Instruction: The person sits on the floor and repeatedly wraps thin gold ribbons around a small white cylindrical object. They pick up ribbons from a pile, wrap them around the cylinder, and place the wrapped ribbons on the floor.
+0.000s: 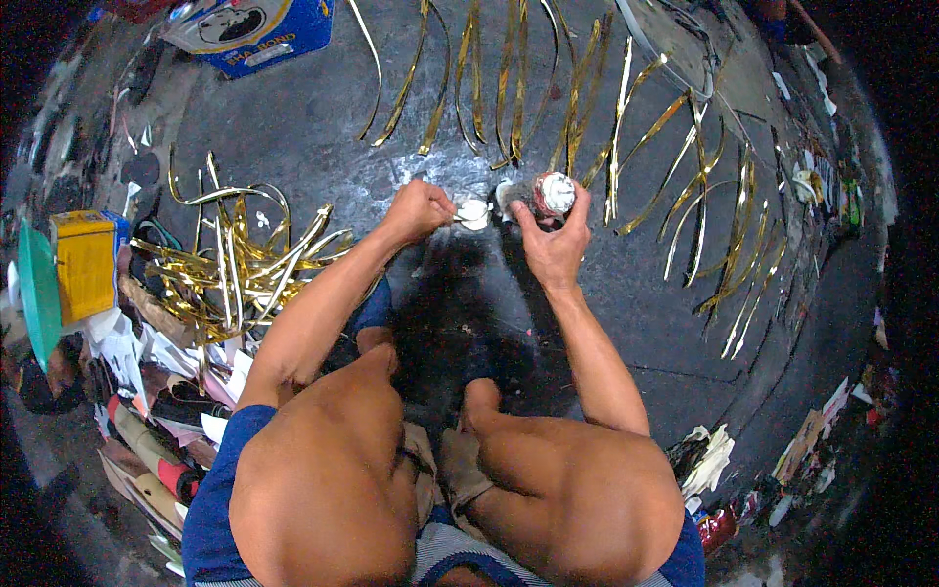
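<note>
My left hand (423,209) is closed in a pinch at the near-left edge of a small white round piece (474,214), just above or on the dark floor. My right hand (556,249) is wrapped round a small can (555,195) with a whitish, smeared end facing up and reddish sides. The can is tilted, and a grey-white blurred part (511,196) shows to its left, close to the white piece. Fingers on the can's far side are partly hidden.
Gold strips (518,88) hang or lie in a row across the far floor, curving down the right. A tangled heap of gold strips (235,264) lies left. A blue box (259,39) stands far left, a yellow tin (86,266) nearer, with scraps (147,362) below it.
</note>
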The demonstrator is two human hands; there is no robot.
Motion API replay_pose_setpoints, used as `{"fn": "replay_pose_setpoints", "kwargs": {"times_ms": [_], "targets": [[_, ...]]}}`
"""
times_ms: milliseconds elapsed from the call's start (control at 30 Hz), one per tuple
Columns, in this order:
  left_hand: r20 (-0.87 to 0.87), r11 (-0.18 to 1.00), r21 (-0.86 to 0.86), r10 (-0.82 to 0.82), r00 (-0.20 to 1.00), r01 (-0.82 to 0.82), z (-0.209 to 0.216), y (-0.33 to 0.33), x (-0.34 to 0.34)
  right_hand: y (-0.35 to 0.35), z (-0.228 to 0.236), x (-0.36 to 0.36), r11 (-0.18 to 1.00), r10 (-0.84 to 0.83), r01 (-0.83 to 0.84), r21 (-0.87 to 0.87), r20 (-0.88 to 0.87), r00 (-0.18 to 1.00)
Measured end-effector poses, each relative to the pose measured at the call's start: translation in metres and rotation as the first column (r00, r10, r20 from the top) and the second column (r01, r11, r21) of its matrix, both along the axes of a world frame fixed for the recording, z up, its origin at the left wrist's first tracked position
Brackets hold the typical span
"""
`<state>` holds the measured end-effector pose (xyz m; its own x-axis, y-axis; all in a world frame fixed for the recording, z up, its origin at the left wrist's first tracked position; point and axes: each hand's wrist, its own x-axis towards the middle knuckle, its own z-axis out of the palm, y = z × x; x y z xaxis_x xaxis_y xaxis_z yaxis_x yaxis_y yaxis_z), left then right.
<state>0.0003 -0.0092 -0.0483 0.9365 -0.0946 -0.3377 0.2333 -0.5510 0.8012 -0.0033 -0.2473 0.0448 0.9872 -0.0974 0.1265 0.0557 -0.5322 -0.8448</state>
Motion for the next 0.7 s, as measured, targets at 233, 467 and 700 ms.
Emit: {"fn": "replay_pose_setpoints", "kwargs": {"times_ms": [233,467,700], "targets": [[-0.135,0.997,-0.055,0.049,0.990,-0.057,0.008,-0.005,0.002,-0.007,0.002,0.011,0.990,-0.009,0.008,0.138,0.009,1.000],[-0.154,1.000,0.003,0.002,0.988,-0.002,0.016,-0.014,0.017,0.024,-0.023,-0.012,0.947,0.298,-0.285,-0.146,0.069,0.952],[0.543,0.929,-0.264,-0.078,0.836,0.259,0.053,-0.037,-0.009,0.015,-0.027,-0.018,0.900,0.407,-0.394,-0.184,0.036,0.913]]}}
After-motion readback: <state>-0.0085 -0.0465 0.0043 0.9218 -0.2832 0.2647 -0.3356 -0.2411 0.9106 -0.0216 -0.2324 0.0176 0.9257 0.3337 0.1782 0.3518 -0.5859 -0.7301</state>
